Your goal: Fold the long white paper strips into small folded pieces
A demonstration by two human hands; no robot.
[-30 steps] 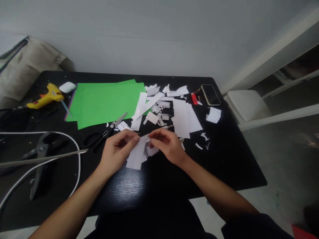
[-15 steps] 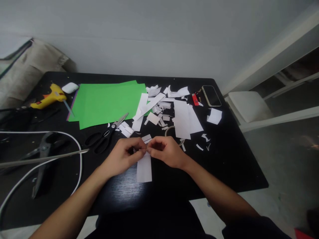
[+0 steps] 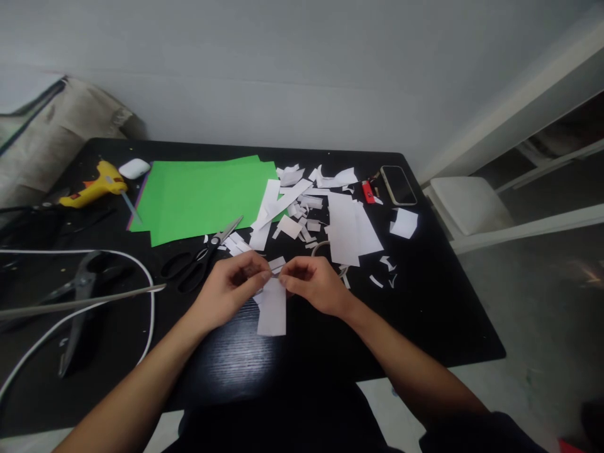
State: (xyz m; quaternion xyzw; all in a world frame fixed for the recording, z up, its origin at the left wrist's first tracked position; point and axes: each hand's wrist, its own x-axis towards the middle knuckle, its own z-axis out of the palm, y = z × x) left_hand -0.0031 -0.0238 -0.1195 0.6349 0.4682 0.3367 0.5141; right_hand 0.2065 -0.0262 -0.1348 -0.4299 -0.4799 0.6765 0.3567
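A strip of white paper [image 3: 272,308] hangs below my fingertips near the front middle of the black table. My left hand [image 3: 233,286] pinches its upper left corner between thumb and curled fingers. At the upper right corner, my right hand [image 3: 314,284] holds the same strip in a pinch. Part of another white piece shows behind the strip, by the left thumb. Just beyond the hands lies a small folded white paper piece [image 3: 277,265]. Black-handled scissors [image 3: 202,255] rest to the left of my left hand.
Green sheets [image 3: 207,198] lie at the back left, beside a yellow glue gun [image 3: 97,187]. White paper scraps [image 3: 302,207] and larger white sheets [image 3: 344,229] cover the middle. A red lighter [image 3: 368,192] and a phone [image 3: 399,185] are at the right; a white cable [image 3: 151,302] loops left.
My fingertips have parted slightly, the left hand shifting left along the strip's top edge. The strip sits a little higher, and a piece behind it now shows.
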